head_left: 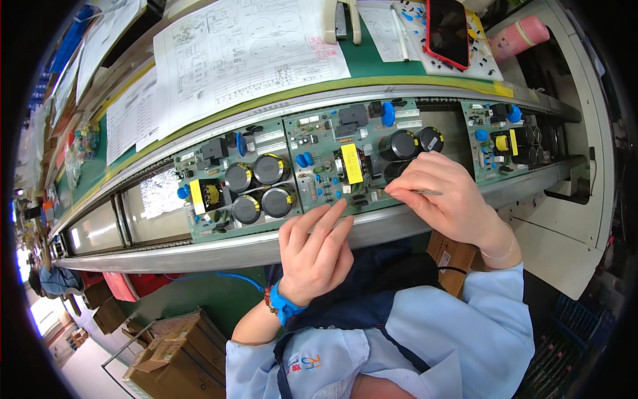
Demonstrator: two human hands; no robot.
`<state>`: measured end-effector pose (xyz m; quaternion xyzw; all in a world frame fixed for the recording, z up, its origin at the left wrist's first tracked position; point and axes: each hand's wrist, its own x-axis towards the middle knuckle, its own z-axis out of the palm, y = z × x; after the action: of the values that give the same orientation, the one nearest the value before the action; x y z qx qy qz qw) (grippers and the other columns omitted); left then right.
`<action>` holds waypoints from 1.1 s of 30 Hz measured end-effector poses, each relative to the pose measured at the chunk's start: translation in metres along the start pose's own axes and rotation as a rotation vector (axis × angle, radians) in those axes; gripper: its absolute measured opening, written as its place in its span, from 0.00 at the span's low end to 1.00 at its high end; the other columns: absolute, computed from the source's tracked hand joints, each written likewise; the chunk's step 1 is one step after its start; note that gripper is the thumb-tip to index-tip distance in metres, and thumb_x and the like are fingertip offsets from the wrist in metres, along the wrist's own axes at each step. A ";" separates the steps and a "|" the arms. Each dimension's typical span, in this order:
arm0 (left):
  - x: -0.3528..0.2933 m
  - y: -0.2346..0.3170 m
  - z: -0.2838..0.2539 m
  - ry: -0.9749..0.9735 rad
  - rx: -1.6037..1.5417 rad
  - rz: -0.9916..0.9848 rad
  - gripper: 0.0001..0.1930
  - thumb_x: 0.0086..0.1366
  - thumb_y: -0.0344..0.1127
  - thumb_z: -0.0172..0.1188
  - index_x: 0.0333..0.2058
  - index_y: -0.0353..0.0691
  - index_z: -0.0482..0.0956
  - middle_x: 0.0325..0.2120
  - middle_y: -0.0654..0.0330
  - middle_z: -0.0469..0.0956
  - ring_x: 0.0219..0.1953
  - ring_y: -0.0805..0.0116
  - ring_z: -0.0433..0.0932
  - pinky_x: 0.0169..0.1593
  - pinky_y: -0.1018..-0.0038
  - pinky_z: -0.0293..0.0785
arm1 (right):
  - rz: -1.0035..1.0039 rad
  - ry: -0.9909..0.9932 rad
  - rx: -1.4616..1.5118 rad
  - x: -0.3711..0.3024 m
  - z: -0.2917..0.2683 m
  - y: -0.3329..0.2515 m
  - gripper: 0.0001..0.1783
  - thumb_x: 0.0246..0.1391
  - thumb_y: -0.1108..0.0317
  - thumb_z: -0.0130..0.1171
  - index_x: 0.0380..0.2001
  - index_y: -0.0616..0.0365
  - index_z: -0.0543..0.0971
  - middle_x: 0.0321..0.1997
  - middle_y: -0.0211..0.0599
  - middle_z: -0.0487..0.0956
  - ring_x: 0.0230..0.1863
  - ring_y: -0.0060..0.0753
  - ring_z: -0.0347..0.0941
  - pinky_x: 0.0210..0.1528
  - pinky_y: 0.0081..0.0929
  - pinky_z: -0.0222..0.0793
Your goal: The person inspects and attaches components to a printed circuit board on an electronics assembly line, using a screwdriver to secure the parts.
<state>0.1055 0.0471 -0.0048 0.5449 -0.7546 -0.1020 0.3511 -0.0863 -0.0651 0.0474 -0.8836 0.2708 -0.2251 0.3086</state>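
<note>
While the bare left hand has its fingers spread, the bare right hand pinches a slim, grey, metallic-looking tool.
Both hands are at the near edge of the middle green rectangular circuit board, which lies between two long, silver metal rails.

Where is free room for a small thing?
Bare: a narrow green strip between large drawing and white tray; the conveyor gap between middle circuit board and right circuit board. Crowded: middle board, by left hand and right hand.
</note>
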 end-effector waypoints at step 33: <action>-0.001 0.006 0.005 0.037 -0.028 0.035 0.19 0.39 0.18 0.53 0.35 0.35 0.74 0.40 0.56 0.77 0.39 0.59 0.73 0.43 0.68 0.64 | 0.013 -0.023 -0.060 -0.019 -0.019 0.007 0.04 0.45 0.74 0.60 0.26 0.62 0.76 0.24 0.36 0.74 0.24 0.36 0.67 0.27 0.26 0.61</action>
<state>0.0978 0.0490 -0.0053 0.5283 -0.7560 -0.0961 0.3744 -0.1140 -0.0658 0.0519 -0.8934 0.2795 -0.2045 0.2864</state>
